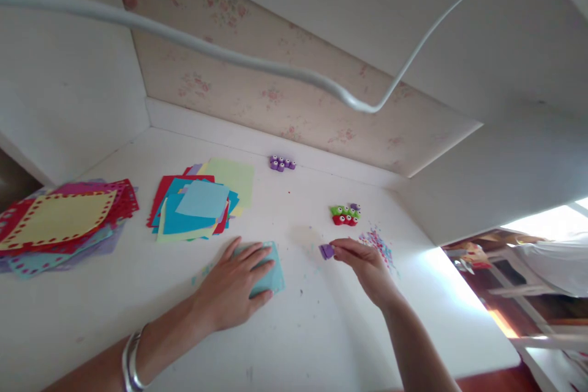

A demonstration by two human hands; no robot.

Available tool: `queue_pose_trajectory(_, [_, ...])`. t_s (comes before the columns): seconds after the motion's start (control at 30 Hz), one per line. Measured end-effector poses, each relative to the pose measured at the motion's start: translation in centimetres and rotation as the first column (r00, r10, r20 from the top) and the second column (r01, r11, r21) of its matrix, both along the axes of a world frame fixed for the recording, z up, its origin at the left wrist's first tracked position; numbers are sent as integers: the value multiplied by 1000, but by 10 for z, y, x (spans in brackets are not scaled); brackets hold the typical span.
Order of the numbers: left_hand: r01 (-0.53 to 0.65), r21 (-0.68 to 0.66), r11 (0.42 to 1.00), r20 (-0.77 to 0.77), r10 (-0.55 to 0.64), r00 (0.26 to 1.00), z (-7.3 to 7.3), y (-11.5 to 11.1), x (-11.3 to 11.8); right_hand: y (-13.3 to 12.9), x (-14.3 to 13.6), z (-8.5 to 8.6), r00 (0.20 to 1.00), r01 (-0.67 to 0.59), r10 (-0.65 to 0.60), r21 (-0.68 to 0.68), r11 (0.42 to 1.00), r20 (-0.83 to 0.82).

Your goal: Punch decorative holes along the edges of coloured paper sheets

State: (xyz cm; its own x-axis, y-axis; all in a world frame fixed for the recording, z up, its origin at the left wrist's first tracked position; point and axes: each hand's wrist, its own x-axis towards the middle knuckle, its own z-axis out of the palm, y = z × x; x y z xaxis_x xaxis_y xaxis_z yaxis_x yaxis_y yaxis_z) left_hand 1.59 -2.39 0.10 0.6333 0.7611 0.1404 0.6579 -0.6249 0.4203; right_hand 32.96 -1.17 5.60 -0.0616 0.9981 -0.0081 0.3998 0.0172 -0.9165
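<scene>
My left hand [236, 282] lies flat with fingers spread on a light blue paper sheet [274, 272], covering much of it. Between the fingertips of my right hand [362, 263] is a small purple craft punch [326, 251], held just to the right of that sheet and apart from it. Green and red craft punches [345, 215], with one purple one, stand in a cluster beyond my right hand. Several more purple punches [281, 163] are grouped near the back wall.
A stack of coloured paper [197, 199] lies beyond my left hand. Farther left is a pile of punched paper [64, 217] with holes along its edges. Paper confetti [379, 245] is heaped at the right. A white cable [239, 61] hangs across the view above the white tabletop [294, 349].
</scene>
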Motion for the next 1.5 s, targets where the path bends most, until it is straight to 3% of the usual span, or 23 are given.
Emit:
queue_pose_trajectory(0.07, [8, -5, 1000, -7, -8, 1000, -2, 1, -1, 16, 12, 2, 980, 112, -111, -5, 994, -163])
queue_pose_trajectory(0.13, [17, -11, 1000, -14, -17, 1000, -3, 2, -1, 38, 28, 5, 970, 198, -188, 51, 979, -157])
queue_pose_trajectory(0.23, [18, -17, 1000, -20, -18, 1000, -4, 3, -1, 79, 57, 13, 925, 255, -300, 203, 945, 233])
queue_pose_trajectory(0.37, [22, -26, 999, -18, -23, 1000, -5, 5, -1, 129, 94, 20, 785, 287, -385, 266, 920, 485])
queue_pose_trajectory(0.5, [30, -39, 999, -26, -32, 999, -5, 5, -2, 158, 112, 11, 668, 201, -324, 257, 945, 670])
queue_pose_trajectory(0.67, [34, -24, 999, -1, -34, 999, -5, 6, -3, 169, 113, -9, 560, 79, -183, 168, 983, 808])
queue_pose_trajectory(0.83, [35, 9, 999, 2, -35, 999, -4, 5, -4, 174, 109, -6, 485, 33, -124, 123, 992, 866])
queue_pose_trajectory(1.0, [-44, 111, 993, 3, 44, 999, -3, 5, -2, 188, 64, 1, 491, -30, -120, 154, 988, 863])
queue_pose_trajectory(1.17, [-293, 159, 943, -51, 304, 951, 1, 4, 0, 212, -33, -19, 572, -194, 4, 131, 972, 820])
queue_pose_trajectory(1.3, [-366, 109, 924, -84, 375, 923, 3, 4, 0, 237, -100, -33, 614, -232, 37, 135, 963, 789])
queue_pose_trajectory(1.4, [-419, 41, 907, -58, 421, 905, 1, 7, -2, 252, -123, -35, 631, -223, 31, 143, 964, 775])
queue_pose_trajectory(1.5, [-463, -34, 886, -30, 463, 886, -1, 11, -6, 260, -128, -34, 647, -200, 32, 130, 971, 762])
